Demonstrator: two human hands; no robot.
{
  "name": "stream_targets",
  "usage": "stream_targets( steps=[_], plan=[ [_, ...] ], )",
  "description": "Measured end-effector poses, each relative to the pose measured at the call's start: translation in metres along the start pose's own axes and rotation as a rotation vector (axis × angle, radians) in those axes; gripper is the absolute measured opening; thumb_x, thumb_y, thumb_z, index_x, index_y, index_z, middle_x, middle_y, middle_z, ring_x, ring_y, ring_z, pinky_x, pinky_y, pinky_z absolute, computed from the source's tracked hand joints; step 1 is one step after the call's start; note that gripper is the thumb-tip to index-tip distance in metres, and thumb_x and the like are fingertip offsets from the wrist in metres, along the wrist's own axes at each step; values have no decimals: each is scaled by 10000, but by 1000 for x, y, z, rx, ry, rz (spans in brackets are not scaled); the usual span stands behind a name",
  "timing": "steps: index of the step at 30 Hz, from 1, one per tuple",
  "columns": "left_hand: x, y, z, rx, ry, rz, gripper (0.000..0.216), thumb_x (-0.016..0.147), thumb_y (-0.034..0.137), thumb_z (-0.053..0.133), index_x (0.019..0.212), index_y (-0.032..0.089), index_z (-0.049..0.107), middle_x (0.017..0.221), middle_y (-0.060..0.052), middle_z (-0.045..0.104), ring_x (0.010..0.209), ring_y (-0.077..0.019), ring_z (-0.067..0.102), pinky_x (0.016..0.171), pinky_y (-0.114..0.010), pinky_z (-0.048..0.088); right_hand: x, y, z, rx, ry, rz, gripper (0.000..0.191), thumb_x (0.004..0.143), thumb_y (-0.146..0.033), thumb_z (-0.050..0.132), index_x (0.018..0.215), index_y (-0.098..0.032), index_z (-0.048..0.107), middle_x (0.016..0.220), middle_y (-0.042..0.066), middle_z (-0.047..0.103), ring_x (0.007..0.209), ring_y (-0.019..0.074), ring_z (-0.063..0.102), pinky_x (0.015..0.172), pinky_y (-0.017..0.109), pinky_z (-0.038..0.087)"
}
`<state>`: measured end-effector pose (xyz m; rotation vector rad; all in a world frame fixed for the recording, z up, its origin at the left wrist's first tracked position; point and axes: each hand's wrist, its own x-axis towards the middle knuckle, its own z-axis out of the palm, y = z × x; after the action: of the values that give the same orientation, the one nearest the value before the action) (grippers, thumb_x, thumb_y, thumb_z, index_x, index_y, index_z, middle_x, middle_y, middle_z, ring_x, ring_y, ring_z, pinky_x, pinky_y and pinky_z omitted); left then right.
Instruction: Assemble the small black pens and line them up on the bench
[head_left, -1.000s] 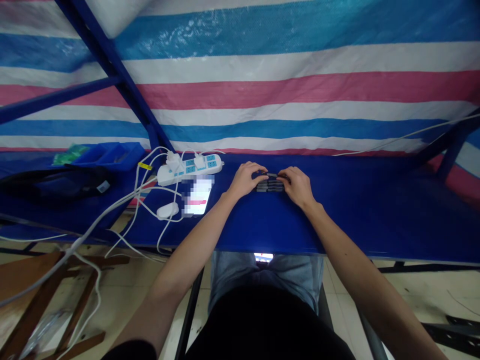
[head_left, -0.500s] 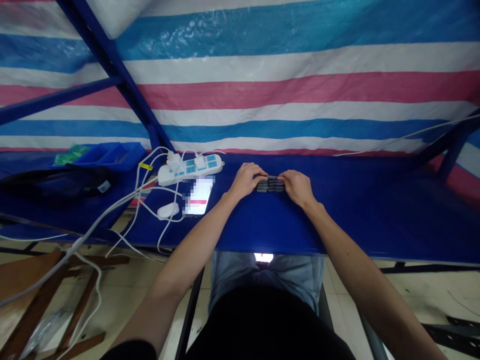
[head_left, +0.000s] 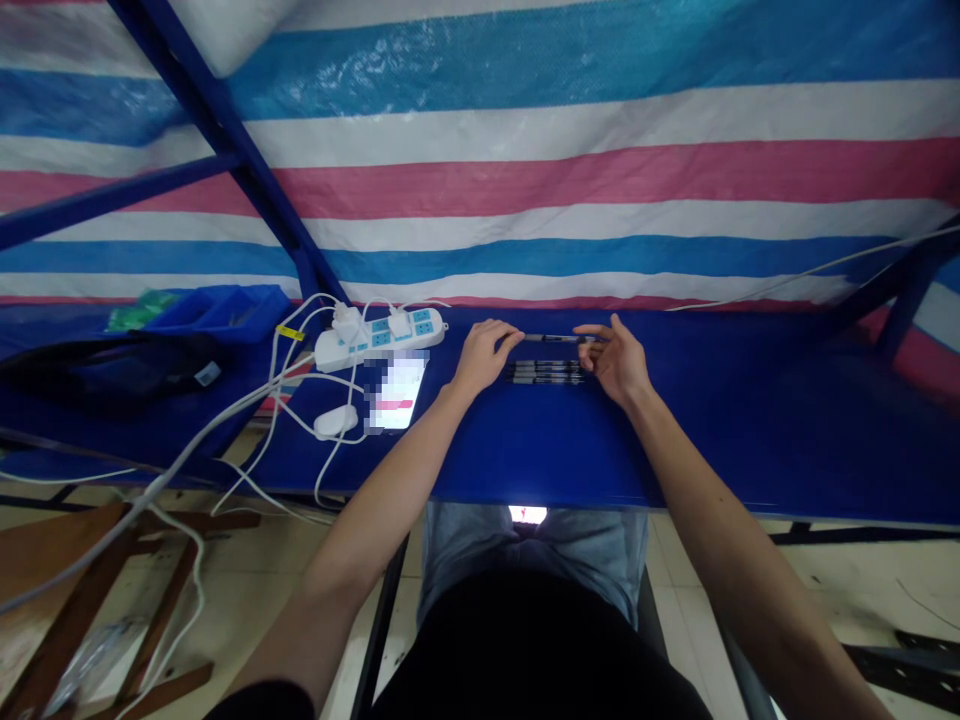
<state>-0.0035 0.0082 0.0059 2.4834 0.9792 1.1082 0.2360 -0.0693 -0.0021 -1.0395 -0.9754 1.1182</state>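
A dark, slim pen lies crosswise between my hands, just beyond a row of several similar pens set side by side on the blue tabletop. My left hand pinches this pen's left end between thumb and fingers. At its right end, my right hand has the index finger stretched out and the thumb apart, with the other fingers partly curled. The right fingertips are beside the pen's end and close to the row; contact there is hard to make out.
Left of my hands, a white power strip carries plugs and tangled cables. A lit phone and a white mouse-shaped device are near it. Farther left are a blue divided bin and a dark bag. A striped tarp hangs behind.
One pen has come away from the group toward the far side, held by my left hand. My right hand has loosened, with its fingers spreading and shifting right.
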Motion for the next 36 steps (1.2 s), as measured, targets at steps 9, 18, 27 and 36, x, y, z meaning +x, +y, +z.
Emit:
stream_targets(
  steps=[9,18,27,36],
  plan=[
    [0,4,2,-29,-51,34,189,1041,361,596,975,223,706,989,-23,752,966,-214,658,903,-383,448,-6,-4,5,101,-141,32,580,916,-811,463,813,-264,623,544,-45,369,481,144,311,542,331,335],
    [-1,2,3,-24,-66,27,200,1053,364,573,993,226,705,1012,-21,754,988,-216,658,919,-388,449,-7,-6,4,41,-169,-11,619,946,-817,371,902,-269,657,581,-22,437,527,168,394,583,348,364],
    [0,0,4,-20,-71,25,212,1055,352,568,988,216,716,997,-26,756,973,-216,660,904,-377,453,-8,-7,4,221,-186,85,791,904,-896,301,991,-230,719,635,15,543,526,147,420,577,350,373],
    [0,-1,4,-14,-68,3,216,1057,356,564,997,220,720,996,-29,757,963,-216,659,897,-383,464,-8,-6,4,304,-204,124,713,932,-843,368,996,-235,734,660,32,568,576,161,458,623,366,397]
  ],
)
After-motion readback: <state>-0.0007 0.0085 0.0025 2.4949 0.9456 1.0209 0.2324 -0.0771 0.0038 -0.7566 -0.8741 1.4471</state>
